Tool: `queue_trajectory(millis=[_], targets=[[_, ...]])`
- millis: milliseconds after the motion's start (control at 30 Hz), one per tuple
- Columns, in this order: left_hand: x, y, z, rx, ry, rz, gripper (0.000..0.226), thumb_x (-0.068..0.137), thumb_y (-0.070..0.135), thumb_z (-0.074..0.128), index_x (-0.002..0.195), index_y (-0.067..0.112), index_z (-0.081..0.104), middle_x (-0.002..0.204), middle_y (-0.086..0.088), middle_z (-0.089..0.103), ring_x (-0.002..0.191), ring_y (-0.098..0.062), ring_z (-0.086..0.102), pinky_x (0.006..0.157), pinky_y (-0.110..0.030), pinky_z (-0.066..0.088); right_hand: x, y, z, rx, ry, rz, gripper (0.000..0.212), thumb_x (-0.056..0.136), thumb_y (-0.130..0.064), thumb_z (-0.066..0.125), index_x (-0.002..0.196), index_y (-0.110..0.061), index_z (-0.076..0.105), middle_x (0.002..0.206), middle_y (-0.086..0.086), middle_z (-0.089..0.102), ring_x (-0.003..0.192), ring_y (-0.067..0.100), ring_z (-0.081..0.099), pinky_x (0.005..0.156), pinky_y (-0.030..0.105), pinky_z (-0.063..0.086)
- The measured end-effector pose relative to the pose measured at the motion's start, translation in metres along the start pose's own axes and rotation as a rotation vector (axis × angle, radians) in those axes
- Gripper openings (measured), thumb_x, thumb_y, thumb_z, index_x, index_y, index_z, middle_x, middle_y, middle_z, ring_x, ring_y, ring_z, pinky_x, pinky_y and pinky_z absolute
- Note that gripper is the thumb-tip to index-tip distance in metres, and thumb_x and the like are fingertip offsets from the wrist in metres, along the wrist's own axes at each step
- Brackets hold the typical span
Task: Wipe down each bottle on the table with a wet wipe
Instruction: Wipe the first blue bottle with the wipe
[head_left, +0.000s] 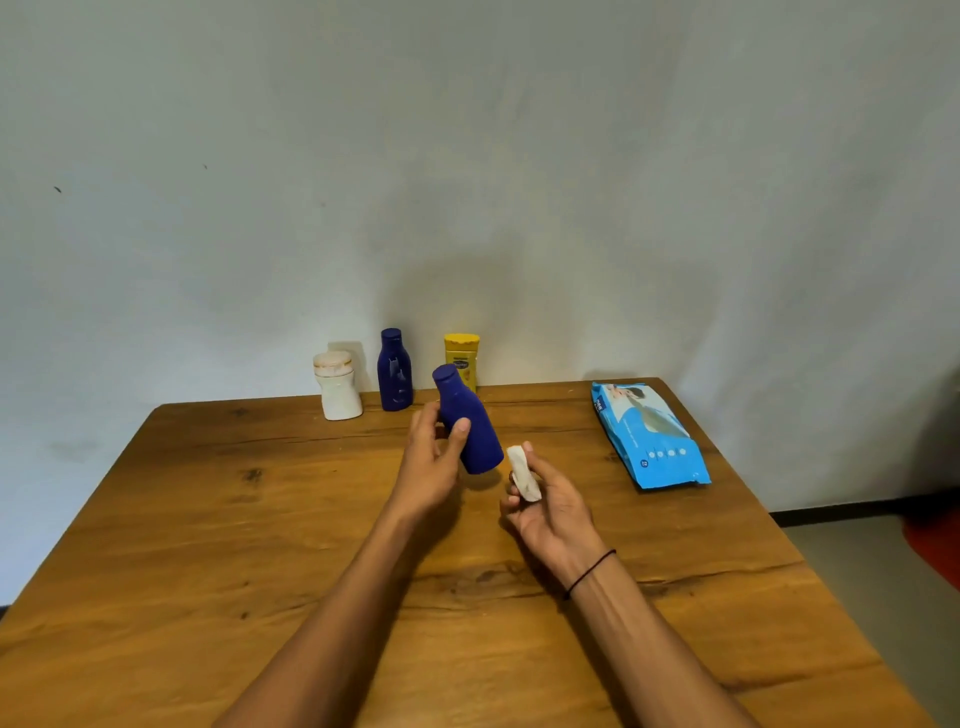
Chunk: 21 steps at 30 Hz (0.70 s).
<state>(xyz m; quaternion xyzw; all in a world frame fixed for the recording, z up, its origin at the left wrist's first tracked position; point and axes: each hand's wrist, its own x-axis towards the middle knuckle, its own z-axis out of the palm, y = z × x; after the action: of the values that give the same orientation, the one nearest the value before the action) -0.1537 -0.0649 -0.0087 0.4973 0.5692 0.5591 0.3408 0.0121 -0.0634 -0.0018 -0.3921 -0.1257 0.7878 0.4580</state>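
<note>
Right now the left hand (434, 457) grips a dark blue bottle (467, 421) above the wooden table (260, 545), fingers and thumb curled round its body, the bottle tilted with its cap leaning up and to the left. Just beside it, the right hand (545, 506) pinches a folded white wet wipe (523, 474), close to the bottle's base but apart from it. Along the far edge stand a white bottle (337, 387), a second blue bottle (395, 371) and a yellow bottle (461, 358). A blue wipes pack (647, 434) lies flat to the right.
</note>
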Motion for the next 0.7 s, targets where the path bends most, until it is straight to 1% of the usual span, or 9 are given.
queue_trajectory(millis=[67,133,233,267,333,400,467,533,700], targets=[[0.020,0.007,0.002,0.066,-0.040,0.026,0.019,0.108,0.035,0.059,0.122,0.044,0.050,0.126,0.007,0.062,0.111,-0.010,0.066,0.086,-0.029,0.055,0.006,-0.008,-0.001,0.010,-0.038,-0.009,0.032,0.100,-0.020,0.068,0.127,-0.006,0.061,0.091,0.011,0.061,0.069,0.014,0.053,0.059,0.025,0.043],[0.041,0.016,0.006,0.174,-0.098,0.090,0.022,0.107,0.034,0.061,0.126,0.037,0.049,0.119,0.011,0.064,0.106,-0.012,0.067,0.082,-0.024,0.054,0.017,-0.016,-0.004,-0.017,-0.056,-0.051,0.024,0.100,-0.010,0.065,0.123,-0.004,0.061,0.100,0.014,0.061,0.076,0.017,0.055,0.059,0.025,0.049],[0.077,0.028,0.017,0.428,-0.175,0.190,0.039,0.105,0.029,0.066,0.138,0.021,0.049,0.122,0.005,0.064,0.105,-0.013,0.064,0.090,-0.028,0.052,0.037,-0.026,-0.009,-0.176,0.003,-0.171,0.017,0.099,0.000,0.065,0.114,-0.006,0.065,0.118,0.015,0.065,0.092,0.024,0.061,0.073,0.032,0.055],[0.088,0.032,0.021,0.504,-0.192,0.212,0.043,0.103,0.028,0.068,0.140,0.017,0.049,0.120,0.002,0.064,0.103,-0.015,0.064,0.088,-0.029,0.051,0.044,-0.030,-0.011,-0.232,0.038,-0.216,0.017,0.098,0.000,0.066,0.113,-0.008,0.066,0.120,0.015,0.066,0.094,0.025,0.063,0.077,0.033,0.057],[0.108,0.042,0.030,0.584,-0.225,0.249,0.050,0.098,0.025,0.072,0.140,0.017,0.047,0.115,0.001,0.062,0.097,-0.019,0.064,0.080,-0.028,0.050,0.058,-0.036,-0.013,-0.317,0.100,-0.282,0.018,0.098,-0.001,0.068,0.113,-0.010,0.067,0.120,0.015,0.068,0.091,0.024,0.067,0.080,0.034,0.058],[0.125,0.049,0.038,0.636,-0.269,0.254,0.053,0.093,0.022,0.077,0.137,0.019,0.048,0.115,-0.003,0.065,0.097,-0.023,0.066,0.073,-0.028,0.056,0.072,-0.042,-0.015,-0.383,0.141,-0.327,0.021,0.097,-0.003,0.070,0.116,-0.012,0.067,0.120,0.014,0.068,0.089,0.023,0.069,0.078,0.033,0.060],[0.141,0.055,0.044,0.700,-0.300,0.227,0.052,0.088,0.018,0.079,0.132,0.019,0.052,0.119,-0.010,0.069,0.100,-0.029,0.068,0.077,-0.040,0.064,0.087,-0.047,-0.016,-0.450,0.180,-0.370,0.021,0.097,-0.005,0.071,0.116,-0.016,0.066,0.120,0.010,0.068,0.092,0.023,0.073,0.078,0.031,0.062],[0.155,0.061,0.048,0.764,-0.313,0.198,0.051,0.085,0.017,0.082,0.129,0.017,0.056,0.121,-0.013,0.069,0.103,-0.031,0.067,0.085,-0.048,0.064,0.098,-0.048,-0.016,-0.507,0.208,-0.409,0.021,0.098,-0.008,0.071,0.114,-0.020,0.067,0.119,0.005,0.066,0.096,0.022,0.074,0.079,0.031,0.064],[0.180,0.066,0.060,0.836,-0.358,0.128,0.057,0.083,0.012,0.084,0.133,0.014,0.057,0.125,-0.014,0.069,0.105,-0.033,0.069,0.087,-0.047,0.064,0.119,-0.043,-0.011,-0.702,0.274,-0.510,0.019,0.099,-0.012,0.071,0.108,-0.028,0.066,0.118,-0.003,0.064,0.104,0.016,0.069,0.084,0.033,0.065]])
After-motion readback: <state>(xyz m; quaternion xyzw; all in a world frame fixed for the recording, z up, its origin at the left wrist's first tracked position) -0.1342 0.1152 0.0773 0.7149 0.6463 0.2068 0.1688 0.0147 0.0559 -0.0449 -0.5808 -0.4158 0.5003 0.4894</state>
